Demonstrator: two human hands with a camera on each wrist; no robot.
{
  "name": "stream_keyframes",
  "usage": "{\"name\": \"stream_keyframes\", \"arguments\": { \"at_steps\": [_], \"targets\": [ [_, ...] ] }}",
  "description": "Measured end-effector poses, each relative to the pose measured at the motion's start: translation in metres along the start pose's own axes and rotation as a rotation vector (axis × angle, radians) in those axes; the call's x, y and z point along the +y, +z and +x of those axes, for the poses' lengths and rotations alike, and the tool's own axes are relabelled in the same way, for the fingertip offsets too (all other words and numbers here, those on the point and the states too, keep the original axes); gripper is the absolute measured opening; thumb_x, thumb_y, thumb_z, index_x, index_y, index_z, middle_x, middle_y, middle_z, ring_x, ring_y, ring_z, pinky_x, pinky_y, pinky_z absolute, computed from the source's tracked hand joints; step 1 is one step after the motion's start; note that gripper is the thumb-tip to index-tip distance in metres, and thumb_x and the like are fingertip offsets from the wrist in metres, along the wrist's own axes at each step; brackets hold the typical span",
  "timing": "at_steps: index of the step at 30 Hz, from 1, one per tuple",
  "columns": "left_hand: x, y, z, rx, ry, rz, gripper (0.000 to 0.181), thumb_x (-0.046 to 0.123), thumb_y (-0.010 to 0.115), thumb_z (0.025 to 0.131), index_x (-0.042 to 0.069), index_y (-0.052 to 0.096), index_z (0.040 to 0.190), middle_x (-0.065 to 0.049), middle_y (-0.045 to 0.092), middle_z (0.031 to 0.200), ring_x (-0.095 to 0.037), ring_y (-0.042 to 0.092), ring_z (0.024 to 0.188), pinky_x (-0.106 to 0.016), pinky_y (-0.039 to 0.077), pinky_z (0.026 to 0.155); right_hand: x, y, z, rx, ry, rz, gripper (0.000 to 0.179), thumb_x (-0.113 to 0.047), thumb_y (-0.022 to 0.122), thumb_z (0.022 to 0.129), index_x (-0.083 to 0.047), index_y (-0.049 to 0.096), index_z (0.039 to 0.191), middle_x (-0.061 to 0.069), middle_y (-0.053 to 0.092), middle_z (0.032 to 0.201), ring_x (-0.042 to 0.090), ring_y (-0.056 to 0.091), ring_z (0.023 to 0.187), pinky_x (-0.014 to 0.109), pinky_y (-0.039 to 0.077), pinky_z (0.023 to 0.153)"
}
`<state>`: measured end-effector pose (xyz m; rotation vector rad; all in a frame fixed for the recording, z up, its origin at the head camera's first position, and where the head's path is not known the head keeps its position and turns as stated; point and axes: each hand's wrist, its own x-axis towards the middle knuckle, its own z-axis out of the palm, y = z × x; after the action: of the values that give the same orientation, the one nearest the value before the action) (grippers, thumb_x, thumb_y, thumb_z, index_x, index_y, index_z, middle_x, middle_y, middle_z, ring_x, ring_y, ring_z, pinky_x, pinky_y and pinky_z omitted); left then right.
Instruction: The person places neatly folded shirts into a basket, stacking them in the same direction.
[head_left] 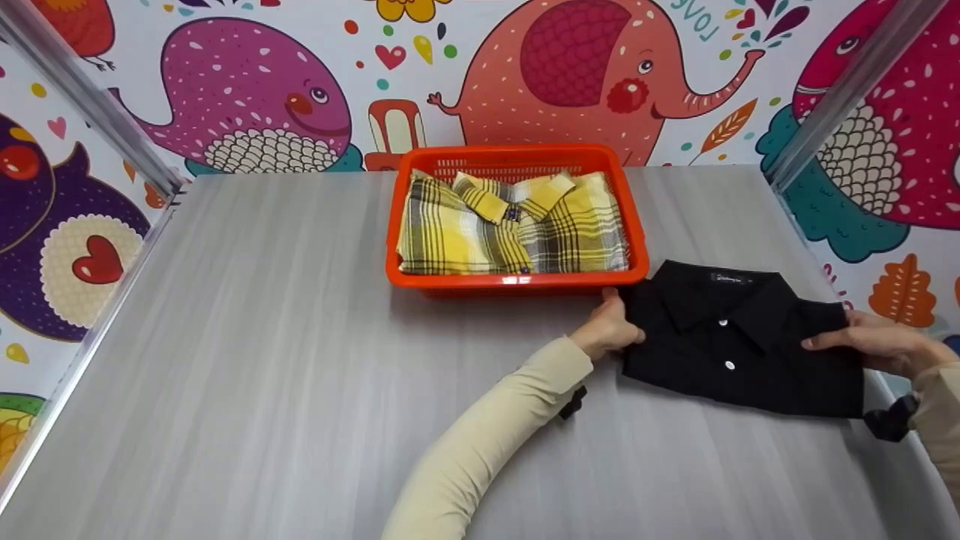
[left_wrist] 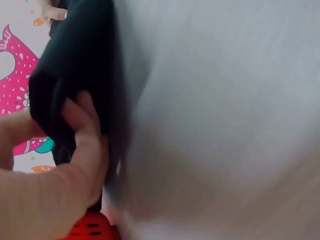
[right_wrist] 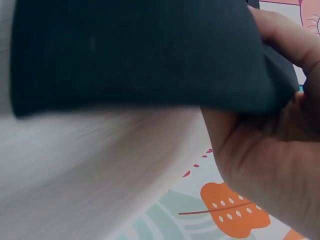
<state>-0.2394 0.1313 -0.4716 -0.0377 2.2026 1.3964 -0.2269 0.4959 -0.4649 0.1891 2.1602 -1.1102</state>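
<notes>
A folded black shirt with a collar and white buttons is held between both hands, to the right of the red basket. At its left edge the left hand grips the cloth, thumb on top and fingers beneath. The right hand pinches the opposite edge the same way. In the left wrist view the left hand's fingers curl into the black cloth. The right wrist view has the shirt's lower edge hanging over the table, with the right hand around its side.
An orange-red plastic basket stands at the back of the grey table, holding a folded yellow plaid shirt. Patterned walls with cartoon animals and metal posts border the table at the back and sides.
</notes>
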Motion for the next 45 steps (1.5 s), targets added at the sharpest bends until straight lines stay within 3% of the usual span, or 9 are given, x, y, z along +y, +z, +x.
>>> {"name": "stream_keyframes", "arguments": {
  "at_steps": [4,10,14,20,26,31,35,39,45],
  "targets": [
    [-0.002,0.002,-0.001,-0.04,0.005,-0.074,0.102,-0.004,0.071,0.081,0.008,0.002,0.155,-0.013,0.043,0.143,-0.026,0.062,0.076,-0.036,0.054,0.056,-0.001,0.001,-0.001,0.011,0.01,0.019,0.087,-0.03,0.059,0.096,0.017,0.004,0.144,0.035,0.025,0.142,0.024,0.047,0.11,0.052,0.039,0.102],
    [-0.005,0.008,-0.002,0.054,0.059,-0.048,0.09,0.009,0.071,0.086,0.005,0.012,0.154,-0.012,0.039,0.148,-0.023,0.045,0.128,-0.028,0.041,0.099,-0.007,0.003,-0.004,0.007,0.003,0.013,0.087,-0.034,0.052,0.1,0.02,-0.002,0.142,0.038,0.022,0.142,0.024,0.049,0.107,0.047,0.043,0.1],
    [-0.004,0.01,-0.008,0.102,0.098,0.0,0.079,0.002,0.067,0.087,0.006,0.021,0.151,-0.011,0.042,0.146,-0.024,0.043,0.13,-0.027,0.037,0.104,-0.009,0.005,-0.012,0.015,-0.011,-0.045,0.086,-0.031,0.056,0.098,0.022,0.003,0.141,0.04,0.028,0.139,0.028,0.049,0.108,0.057,0.037,0.102],
    [-0.011,0.009,-0.033,0.068,0.322,0.151,0.068,-0.003,0.065,0.087,0.012,0.026,0.141,-0.016,0.066,0.095,-0.021,0.061,0.087,-0.024,0.046,0.076,-0.007,0.01,-0.028,0.006,-0.012,-0.117,0.081,-0.026,0.061,0.095,0.023,0.013,0.139,0.028,0.047,0.127,0.03,0.051,0.102,0.059,0.04,0.097],
    [-0.021,-0.015,-0.061,0.031,0.558,0.215,0.072,-0.005,0.064,0.087,0.009,0.02,0.143,0.0,0.045,0.055,-0.017,0.047,0.053,-0.021,0.041,0.061,-0.015,0.02,-0.039,-0.038,-0.027,-0.16,0.083,-0.025,0.063,0.095,0.022,0.012,0.141,0.031,0.046,0.128,0.031,0.051,0.105,0.063,0.036,0.098],
    [-0.032,-0.043,-0.079,0.043,0.659,0.153,0.077,-0.007,0.064,0.087,0.01,0.015,0.143,-0.002,0.048,0.063,-0.014,0.047,0.055,-0.02,0.04,0.059,-0.029,0.033,-0.04,-0.052,-0.101,-0.173,0.079,-0.023,0.061,0.096,0.021,0.015,0.141,0.034,0.043,0.133,0.029,0.051,0.107,0.056,0.04,0.098],
    [-0.042,-0.06,-0.094,0.03,0.695,0.04,0.084,-0.011,0.062,0.087,0.016,0.009,0.146,-0.013,0.068,0.099,-0.011,0.06,0.085,-0.02,0.045,0.075,-0.042,0.045,-0.042,-0.064,-0.163,-0.189,0.073,-0.021,0.061,0.096,0.02,0.021,0.141,0.032,0.044,0.134,0.019,0.052,0.105,0.033,0.046,0.092],
    [-0.053,-0.079,-0.107,0.056,0.74,-0.041,0.09,-0.016,0.059,0.086,0.016,0.004,0.15,-0.022,0.054,0.133,-0.014,0.061,0.104,-0.025,0.048,0.083,-0.057,0.06,-0.05,-0.059,-0.234,-0.214,0.069,-0.019,0.06,0.096,0.018,0.025,0.141,0.032,0.044,0.135,0.011,0.052,0.103,0.018,0.044,0.084],
    [-0.063,-0.113,-0.124,0.104,0.777,-0.109,0.107,-0.02,0.059,0.083,0.018,-0.012,0.153,-0.022,0.058,0.126,-0.014,0.063,0.087,-0.024,0.05,0.064,-0.085,0.084,-0.057,0.036,-0.336,-0.282,0.065,-0.022,0.062,0.095,0.011,0.032,0.143,0.027,0.048,0.135,0.012,0.051,0.103,0.047,0.043,0.096]
  ]
}}
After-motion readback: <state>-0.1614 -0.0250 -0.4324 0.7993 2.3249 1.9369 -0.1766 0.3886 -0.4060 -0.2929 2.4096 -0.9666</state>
